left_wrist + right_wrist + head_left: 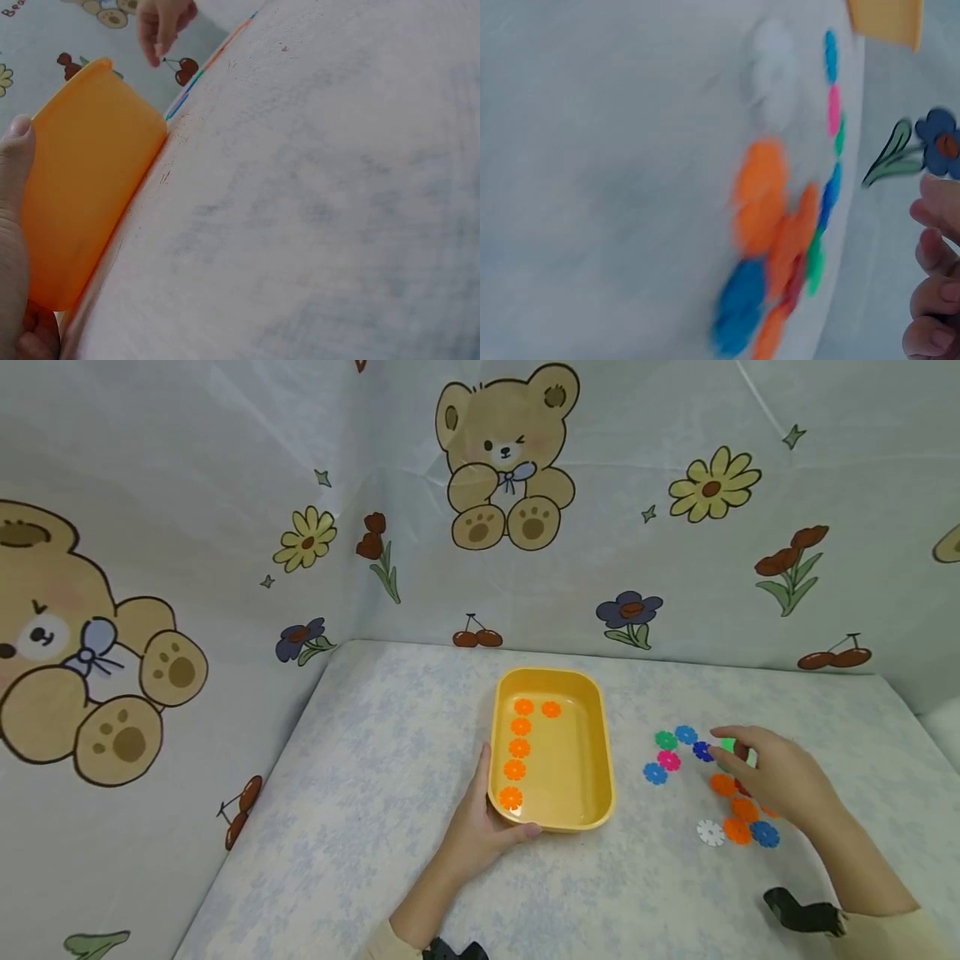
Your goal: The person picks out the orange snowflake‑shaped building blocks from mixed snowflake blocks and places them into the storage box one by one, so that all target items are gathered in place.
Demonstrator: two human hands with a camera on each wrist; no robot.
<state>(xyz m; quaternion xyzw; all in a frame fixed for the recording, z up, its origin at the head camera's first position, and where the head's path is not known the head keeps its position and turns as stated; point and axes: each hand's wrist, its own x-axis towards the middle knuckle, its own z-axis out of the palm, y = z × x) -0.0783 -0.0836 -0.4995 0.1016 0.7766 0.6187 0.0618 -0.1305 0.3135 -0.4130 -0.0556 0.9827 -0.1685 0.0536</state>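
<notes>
My left hand [480, 827] grips the near left corner of a yellow plastic tray [609, 760], thumb at the near rim and fingers along the left side. Inside the tray, several orange flower-shaped discs [520, 748] form a column on the left, and one more orange disc [551, 709] lies beside its top. To the right, my right hand [787, 772] hovers over a loose group of discs, its thumb and index finger apart with nothing between them. Under and near it are a dark blue disc [702, 752], orange discs [745, 810] and partly hidden green and red ones.
Between tray and right hand lie a pink disc [669, 761], a green disc [666, 740] and light blue discs [655, 773]. A white disc [711, 833] and a blue disc [765, 834] sit nearer me. A bear-printed cloth [600, 577] hangs behind the table [337, 827].
</notes>
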